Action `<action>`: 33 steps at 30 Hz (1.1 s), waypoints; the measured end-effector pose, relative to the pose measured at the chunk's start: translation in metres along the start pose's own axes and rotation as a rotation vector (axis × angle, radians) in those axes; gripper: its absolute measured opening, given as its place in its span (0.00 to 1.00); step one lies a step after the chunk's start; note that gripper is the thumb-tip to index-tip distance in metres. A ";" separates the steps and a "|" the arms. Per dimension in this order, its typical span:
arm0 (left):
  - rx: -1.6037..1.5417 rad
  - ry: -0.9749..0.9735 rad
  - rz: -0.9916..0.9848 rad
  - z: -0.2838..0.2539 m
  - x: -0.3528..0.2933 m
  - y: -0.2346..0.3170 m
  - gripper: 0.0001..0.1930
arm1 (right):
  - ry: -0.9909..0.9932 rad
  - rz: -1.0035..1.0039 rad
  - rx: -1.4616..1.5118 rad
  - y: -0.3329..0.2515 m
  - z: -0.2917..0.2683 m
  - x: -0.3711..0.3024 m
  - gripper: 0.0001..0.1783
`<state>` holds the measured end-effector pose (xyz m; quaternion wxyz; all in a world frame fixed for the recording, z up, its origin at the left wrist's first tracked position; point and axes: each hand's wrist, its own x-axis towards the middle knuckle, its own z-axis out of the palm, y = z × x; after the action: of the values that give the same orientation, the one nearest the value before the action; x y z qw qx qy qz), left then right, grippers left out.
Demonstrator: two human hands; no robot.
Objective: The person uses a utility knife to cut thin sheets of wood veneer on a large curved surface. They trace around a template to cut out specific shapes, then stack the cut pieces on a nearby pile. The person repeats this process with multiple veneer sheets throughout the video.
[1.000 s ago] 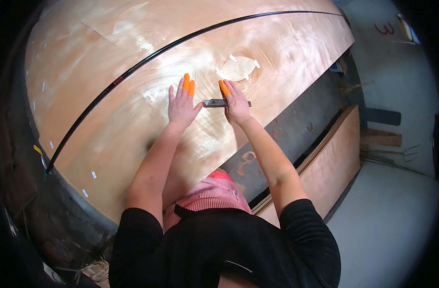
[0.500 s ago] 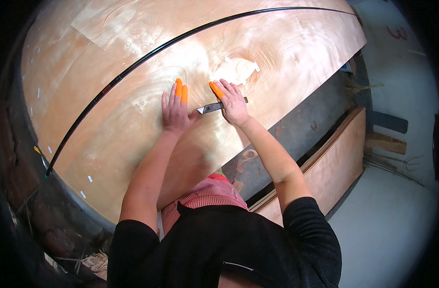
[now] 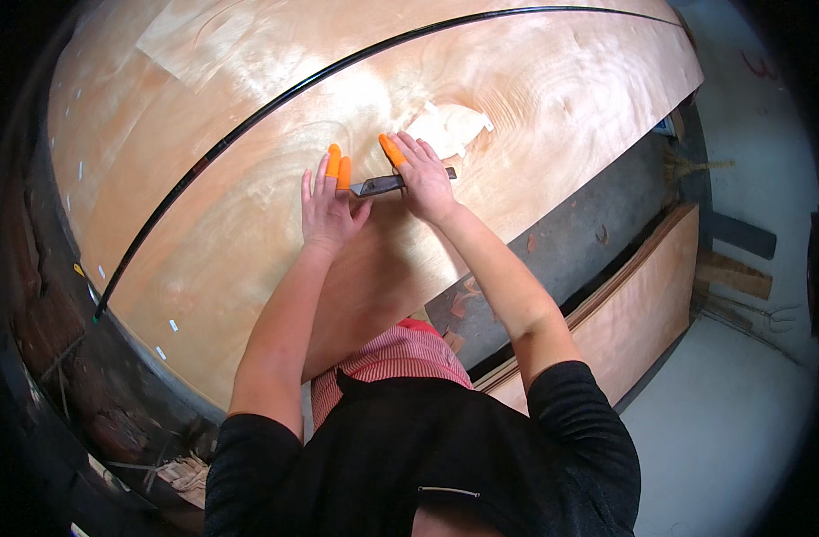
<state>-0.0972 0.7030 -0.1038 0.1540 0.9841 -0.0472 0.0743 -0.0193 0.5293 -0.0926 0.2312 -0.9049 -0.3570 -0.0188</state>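
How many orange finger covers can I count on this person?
3: one orange cover and a second orange cover on neighbouring fingers of the left hand, a third orange cover on the right hand. The right thumb is hidden.

Patch [image 3: 451, 131] on wood sheet [image 3: 204, 277], rod [image 3: 198, 167] behind, knife [image 3: 380, 185] before, boards [image 3: 638, 300] right.

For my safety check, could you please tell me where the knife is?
In the head view, the knife is upper-centre, partly covered by the right grip, its blade end beside the left grip.
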 end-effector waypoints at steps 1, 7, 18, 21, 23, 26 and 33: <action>0.003 -0.012 -0.004 0.001 0.000 0.000 0.37 | 0.027 0.009 0.030 -0.002 0.000 0.001 0.18; -0.021 0.038 0.013 0.002 0.001 0.000 0.34 | 0.207 0.238 -0.001 -0.005 -0.003 -0.032 0.19; -0.065 0.024 0.039 0.005 -0.003 -0.005 0.31 | 0.028 0.920 0.931 0.030 0.005 0.013 0.10; -0.091 0.033 0.039 0.001 -0.001 -0.006 0.31 | 0.119 0.948 1.167 0.016 -0.012 0.022 0.11; -0.092 0.020 0.048 -0.001 -0.001 -0.005 0.30 | 0.195 0.933 1.179 0.005 -0.018 0.011 0.10; -0.089 -0.011 0.044 0.000 -0.005 -0.006 0.32 | 0.293 1.023 1.154 -0.013 -0.010 -0.036 0.10; 0.002 -0.081 0.085 -0.004 -0.023 -0.015 0.29 | 0.188 1.044 0.897 -0.062 -0.020 -0.108 0.13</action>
<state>-0.1183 0.7196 -0.1083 0.1477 0.9836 -0.0949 0.0410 -0.1380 0.4914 -0.0716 0.5915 -0.7698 0.1731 0.1660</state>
